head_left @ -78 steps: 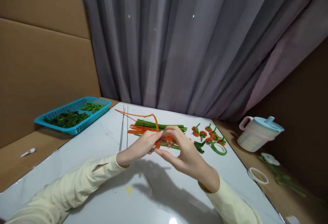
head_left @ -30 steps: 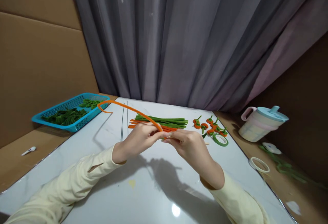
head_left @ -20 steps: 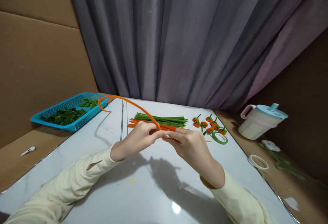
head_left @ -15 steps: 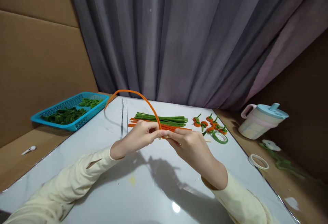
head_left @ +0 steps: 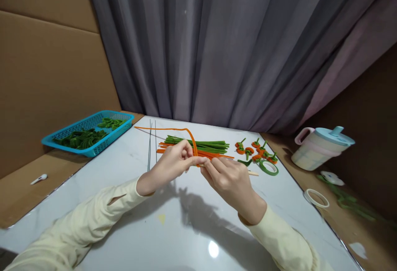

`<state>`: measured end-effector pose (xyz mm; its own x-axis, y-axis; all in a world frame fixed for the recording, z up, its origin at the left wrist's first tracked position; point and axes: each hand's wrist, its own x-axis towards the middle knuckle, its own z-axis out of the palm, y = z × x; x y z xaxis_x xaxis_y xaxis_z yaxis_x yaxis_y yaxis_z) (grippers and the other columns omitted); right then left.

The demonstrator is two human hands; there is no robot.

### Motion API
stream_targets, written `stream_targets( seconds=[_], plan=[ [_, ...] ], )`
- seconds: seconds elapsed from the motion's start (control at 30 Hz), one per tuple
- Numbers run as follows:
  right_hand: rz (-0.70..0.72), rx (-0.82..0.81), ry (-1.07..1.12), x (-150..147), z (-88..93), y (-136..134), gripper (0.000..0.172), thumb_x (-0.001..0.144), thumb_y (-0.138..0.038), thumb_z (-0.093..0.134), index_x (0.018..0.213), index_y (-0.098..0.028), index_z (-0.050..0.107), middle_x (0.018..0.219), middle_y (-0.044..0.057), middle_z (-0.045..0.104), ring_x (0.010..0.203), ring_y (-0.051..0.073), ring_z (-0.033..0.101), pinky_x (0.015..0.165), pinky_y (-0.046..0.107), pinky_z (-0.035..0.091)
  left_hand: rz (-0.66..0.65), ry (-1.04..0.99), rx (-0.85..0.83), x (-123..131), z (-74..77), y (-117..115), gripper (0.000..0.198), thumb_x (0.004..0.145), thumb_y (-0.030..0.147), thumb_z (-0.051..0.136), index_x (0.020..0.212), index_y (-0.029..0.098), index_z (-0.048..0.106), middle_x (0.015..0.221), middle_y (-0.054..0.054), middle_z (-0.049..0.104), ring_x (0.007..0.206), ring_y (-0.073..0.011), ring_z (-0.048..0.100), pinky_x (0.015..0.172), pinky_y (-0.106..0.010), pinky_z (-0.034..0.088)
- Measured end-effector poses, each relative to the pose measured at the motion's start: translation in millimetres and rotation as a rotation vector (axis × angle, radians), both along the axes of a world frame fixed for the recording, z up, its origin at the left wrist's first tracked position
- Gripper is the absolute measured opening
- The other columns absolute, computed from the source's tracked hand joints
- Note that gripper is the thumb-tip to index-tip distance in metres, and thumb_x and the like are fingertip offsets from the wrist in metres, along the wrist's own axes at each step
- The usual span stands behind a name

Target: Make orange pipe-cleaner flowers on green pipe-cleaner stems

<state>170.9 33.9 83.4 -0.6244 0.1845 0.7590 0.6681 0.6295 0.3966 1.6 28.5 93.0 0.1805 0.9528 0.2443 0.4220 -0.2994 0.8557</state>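
Observation:
My left hand (head_left: pixel 172 164) and my right hand (head_left: pixel 228 177) meet above the middle of the white table (head_left: pixel 130 205), both pinched on a long orange pipe cleaner (head_left: pixel 173 129). Its free end arcs up from my fingers and stretches left over the table. A thin wooden stick (head_left: pixel 252 173) pokes out to the right of my right hand; whether the fingers hold it is hidden. Just behind my hands lies a bundle of green and orange pipe cleaners (head_left: pixel 201 143).
Thin dark wires (head_left: pixel 150 145) lie left of the bundle. Several small orange-and-green pieces (head_left: pixel 256 150) and a green tape roll (head_left: pixel 269 167) lie to the right. A blue basket (head_left: pixel 89 134) of green pieces sits far left. A lidded cup (head_left: pixel 321 148) and white tape ring (head_left: pixel 316 198) stand right.
The pipe cleaner's free end swung from a high arc over the table down to a low, flatter line pointing left. My hands stayed together, turning slightly.

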Motion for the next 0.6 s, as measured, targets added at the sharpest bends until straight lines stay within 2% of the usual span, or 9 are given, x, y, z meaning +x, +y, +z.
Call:
stream_targets(
  seconds=[0.07,0.2,0.3,0.43,0.6],
  plan=[
    [-0.013,-0.015,0.002,0.0,-0.5,2.4,0.031,0.086,-0.014,0.048,0.056,-0.016,0.052,0.047,-0.002,0.046,0.044,0.012,0.039,0.048,0.028,0.018,0.068,0.05,0.204,1.8,-7.2,-0.3,0.025,0.081,0.036,0.059,0.075,0.019,0.042,0.051,0.009,0.047,0.042,-0.006,0.044,0.042,-0.016,0.034],
    [-0.03,-0.069,0.013,-1.3,0.8,3.5,0.035,0.09,-0.016,0.043,0.056,-0.016,0.05,0.046,-0.003,0.045,0.04,0.011,0.036,0.045,0.027,0.015,0.135,0.3,0.746,3.3,-20.1,0.0,0.012,0.088,0.024,0.052,0.079,0.017,0.049,0.064,0.004,0.058,0.051,-0.0066,0.052,0.051,-0.018,0.041],
    [-0.026,-0.088,0.02,-2.2,3.1,1.8,0.035,0.091,-0.016,0.04,0.058,-0.016,0.051,0.046,-0.003,0.045,0.039,0.01,0.036,0.045,0.027,0.015,0.116,0.375,0.991,2.5,-24.1,0.0,0.005,0.087,0.015,0.053,0.082,0.015,0.053,0.068,0.001,0.064,0.056,-0.0081,0.058,0.055,-0.019,0.044],
    [-0.024,-0.08,0.035,-0.7,5.3,1.9,0.037,0.092,-0.017,0.039,0.056,-0.016,0.05,0.045,-0.002,0.045,0.037,0.01,0.036,0.044,0.027,0.016,0.06,0.321,1.05,3.1,-22.7,-2.1,0.002,0.084,0.012,0.055,0.083,0.013,0.056,0.074,-0.005,0.066,0.068,-0.0129,0.063,0.062,-0.023,0.05],
    [-0.023,-0.049,0.031,4.8,6.5,5.1,0.03,0.092,-0.017,0.041,0.066,-0.014,0.056,0.049,-0.001,0.049,0.042,0.011,0.043,0.044,0.027,0.018,-0.096,0.225,0.912,3.7,-15.2,-1.8,0.01,0.084,0.016,0.058,0.093,0.012,0.056,0.083,-0.009,0.064,0.074,-0.0145,0.059,0.064,-0.027,0.052]
  ],
)
